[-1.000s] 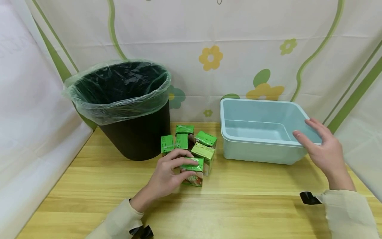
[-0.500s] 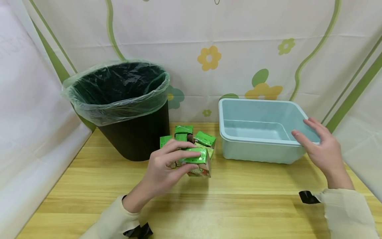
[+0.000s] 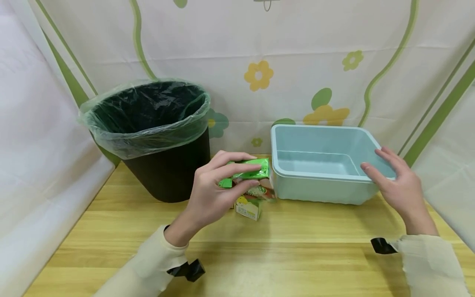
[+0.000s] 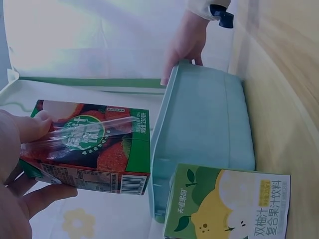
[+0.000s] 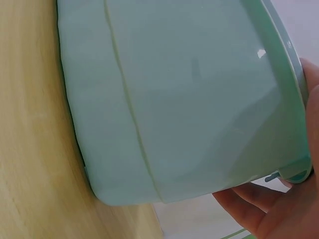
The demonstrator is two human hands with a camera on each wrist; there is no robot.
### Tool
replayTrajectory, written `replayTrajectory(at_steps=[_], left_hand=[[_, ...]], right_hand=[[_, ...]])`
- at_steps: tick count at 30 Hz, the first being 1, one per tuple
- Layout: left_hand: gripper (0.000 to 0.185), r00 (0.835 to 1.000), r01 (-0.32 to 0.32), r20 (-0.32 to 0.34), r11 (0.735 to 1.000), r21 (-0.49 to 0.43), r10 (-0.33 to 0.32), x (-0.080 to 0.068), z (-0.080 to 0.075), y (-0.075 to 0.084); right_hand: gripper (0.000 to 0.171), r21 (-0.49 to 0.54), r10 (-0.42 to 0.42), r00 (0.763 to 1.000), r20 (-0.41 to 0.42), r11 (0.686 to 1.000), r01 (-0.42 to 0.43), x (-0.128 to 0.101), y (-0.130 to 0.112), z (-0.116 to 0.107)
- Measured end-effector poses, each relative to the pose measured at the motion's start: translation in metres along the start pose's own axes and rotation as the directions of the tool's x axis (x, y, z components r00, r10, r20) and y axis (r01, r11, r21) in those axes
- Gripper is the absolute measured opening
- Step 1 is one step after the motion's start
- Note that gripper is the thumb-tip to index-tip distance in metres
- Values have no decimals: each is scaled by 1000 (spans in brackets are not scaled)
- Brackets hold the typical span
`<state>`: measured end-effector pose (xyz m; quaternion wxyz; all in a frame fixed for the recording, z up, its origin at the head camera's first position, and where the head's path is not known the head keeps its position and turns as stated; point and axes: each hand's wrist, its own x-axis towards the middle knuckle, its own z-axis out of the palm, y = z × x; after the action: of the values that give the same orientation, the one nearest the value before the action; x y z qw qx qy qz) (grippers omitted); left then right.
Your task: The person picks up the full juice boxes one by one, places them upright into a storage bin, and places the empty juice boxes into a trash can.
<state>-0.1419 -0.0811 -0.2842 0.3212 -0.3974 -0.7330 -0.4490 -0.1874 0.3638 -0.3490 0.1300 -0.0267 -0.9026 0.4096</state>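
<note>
Pale blue tub [image 3: 319,187] rim lies under the right hand's [image 3: 398,187] straight fingers; the left hand [image 3: 211,194] pinches a green lychee carton [image 3: 249,171], lifted clear, just left of that rim.

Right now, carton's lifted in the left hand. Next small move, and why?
Probably carry the lychee juice carton rightward over the blue tub's rim. The left hand holds it above the table beside that near-left corner, the tub looks empty, and the right hand rests on its right rim.

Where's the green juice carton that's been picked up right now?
In the head view the juice carton is gripped in the left hand, off the table, between the bin and the blue tub.
</note>
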Motion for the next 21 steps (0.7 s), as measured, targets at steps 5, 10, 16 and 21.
replayTrajectory(at_steps=[5, 10, 16, 21], left_hand=[[31, 1000, 19, -15, 1000, 0, -19, 4, 10, -6], [29, 998, 40, -38, 999, 7, -40, 10, 16, -11], [28, 997, 41, -63, 999, 16, -40, 21, 21, -14], [28, 995, 53, -89, 998, 18, -51, 27, 27, -17]], right_hand=[[77, 1, -1, 1000, 0, 1000, 1, -1, 0, 0], [77, 2, -6, 1000, -8, 1000, 6, -2, 0, 1], [77, 4, -12, 1000, -20, 1000, 12, -1, 0, 1], [76, -1, -13, 1000, -23, 1000, 13, 0, 0, 2]])
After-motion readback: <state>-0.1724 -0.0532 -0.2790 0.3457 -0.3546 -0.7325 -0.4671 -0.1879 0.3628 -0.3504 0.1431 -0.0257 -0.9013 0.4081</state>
